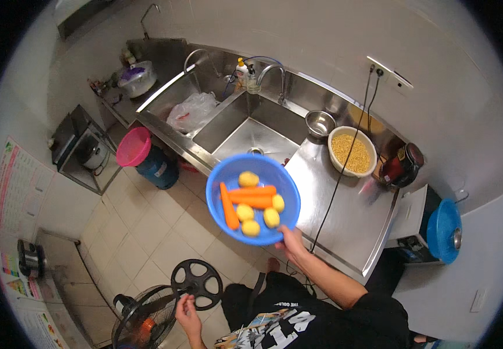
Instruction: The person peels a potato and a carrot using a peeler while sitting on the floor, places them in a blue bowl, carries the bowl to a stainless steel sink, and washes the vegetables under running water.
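Note:
My right hand [292, 244] grips the rim of a blue plastic basin [253, 162], which hangs over the front edge of the sink counter. Inside the basin lie several peeled potatoes [250, 228] and several orange carrots [229, 209]. My left hand [187, 309] holds nothing that I can see, its fingers slightly curled, close to the round black base [197, 283] of a fan. Behind the basin is a stainless steel sink [269, 135] with a curved faucet [283, 78].
On the counter, a cream bowl of yellow kernels [350, 152] stands beside a steel bowl [320, 123], with black cables hanging across. A plastic bag [194, 109] lies in the left sink. A fan [144, 320] and a blue barrel [160, 170] stand on the floor.

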Available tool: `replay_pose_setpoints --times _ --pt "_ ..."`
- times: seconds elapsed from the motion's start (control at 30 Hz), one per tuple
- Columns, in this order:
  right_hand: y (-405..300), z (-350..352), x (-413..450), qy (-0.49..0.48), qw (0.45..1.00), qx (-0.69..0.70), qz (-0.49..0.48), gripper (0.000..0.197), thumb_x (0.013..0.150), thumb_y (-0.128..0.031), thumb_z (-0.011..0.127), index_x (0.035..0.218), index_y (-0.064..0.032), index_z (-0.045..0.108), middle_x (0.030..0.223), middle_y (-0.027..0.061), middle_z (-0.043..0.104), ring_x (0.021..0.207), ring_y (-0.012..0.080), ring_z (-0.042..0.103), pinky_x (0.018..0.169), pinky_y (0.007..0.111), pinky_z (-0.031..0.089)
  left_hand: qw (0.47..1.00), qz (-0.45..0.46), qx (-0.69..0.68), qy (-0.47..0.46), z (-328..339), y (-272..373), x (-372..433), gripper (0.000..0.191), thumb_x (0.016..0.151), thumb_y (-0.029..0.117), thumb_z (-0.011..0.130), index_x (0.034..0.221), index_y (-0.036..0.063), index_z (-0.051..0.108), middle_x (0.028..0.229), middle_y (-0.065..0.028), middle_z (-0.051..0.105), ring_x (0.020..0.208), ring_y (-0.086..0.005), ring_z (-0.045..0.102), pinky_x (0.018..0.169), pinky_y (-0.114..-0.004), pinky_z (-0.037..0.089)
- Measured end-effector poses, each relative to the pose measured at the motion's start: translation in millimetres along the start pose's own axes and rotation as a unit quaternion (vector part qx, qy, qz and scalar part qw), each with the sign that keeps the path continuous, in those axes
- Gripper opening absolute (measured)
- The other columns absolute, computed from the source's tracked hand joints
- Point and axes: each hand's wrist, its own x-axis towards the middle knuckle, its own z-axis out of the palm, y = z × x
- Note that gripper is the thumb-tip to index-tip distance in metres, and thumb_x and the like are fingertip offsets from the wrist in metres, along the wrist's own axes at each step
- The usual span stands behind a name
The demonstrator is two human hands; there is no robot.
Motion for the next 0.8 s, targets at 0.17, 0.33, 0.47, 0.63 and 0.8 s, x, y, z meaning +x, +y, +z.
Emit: replay_pose_setpoints --times 0.17,0.33,0.47,0.63,0.8 --pt "-48.4 107.9 191.9 0.047 0.995 0.090 -0.005 0.038 0.096 -0.020 0.059 0.130 -0.0043 0.051 0.096 0.0093 0.068 0.063 0.0179 0.067 0.043 0.027 0.054 0.990 -0.033 -0.117 0.069 39.8 0.4 117.6 0.029 0.107 0.016 0.050 0.125 -0.0048 0.058 0.103 -0.0138 0.070 0.088 -0.0184 0.066 0.081 -0.031 0.054" --pt "-62.7 141.2 409.6 0.174 0.968 0.176 0.035 0.029 0.097 -0.019 0.057 0.123 -0.0068 0.055 0.095 0.0104 0.068 0.063 0.0227 0.068 0.041 0.031 0.053 0.984 -0.013 -0.177 0.014 102.0 43.5 286.2 0.030 0.107 0.017 0.051 0.125 -0.0054 0.057 0.104 -0.0144 0.070 0.088 -0.0170 0.066 0.081 -0.027 0.053" --pt "-51.3 140.1 504.4 0.331 0.926 0.172 0.062 0.026 0.096 -0.019 0.060 0.118 -0.0068 0.057 0.091 0.0086 0.067 0.058 0.0187 0.063 0.040 0.028 0.050 0.990 0.029 -0.120 -0.075 127.4 83.6 391.0 0.030 0.107 0.018 0.051 0.125 -0.0045 0.057 0.105 -0.0135 0.070 0.090 -0.0179 0.066 0.081 -0.029 0.054" --pt "-16.7 136.0 562.8 0.342 0.921 0.154 0.104 0.022 0.095 -0.018 0.059 0.114 -0.0065 0.058 0.091 0.0074 0.066 0.067 0.0170 0.063 0.047 0.029 0.053 0.992 -0.021 -0.043 -0.117 118.3 83.0 485.6 0.028 0.106 0.018 0.052 0.124 -0.0027 0.058 0.103 -0.0126 0.070 0.089 -0.0178 0.067 0.081 -0.030 0.055" --pt "-13.1 131.8 594.0 0.260 0.944 0.183 0.092 0.031 0.096 -0.023 0.062 0.124 -0.0108 0.055 0.094 0.0073 0.068 0.071 0.0176 0.067 0.053 0.030 0.057 0.986 -0.051 0.000 -0.160 143.4 57.7 544.9 0.028 0.106 0.019 0.053 0.124 -0.0018 0.058 0.101 -0.0120 0.069 0.089 -0.0180 0.067 0.080 -0.031 0.056"
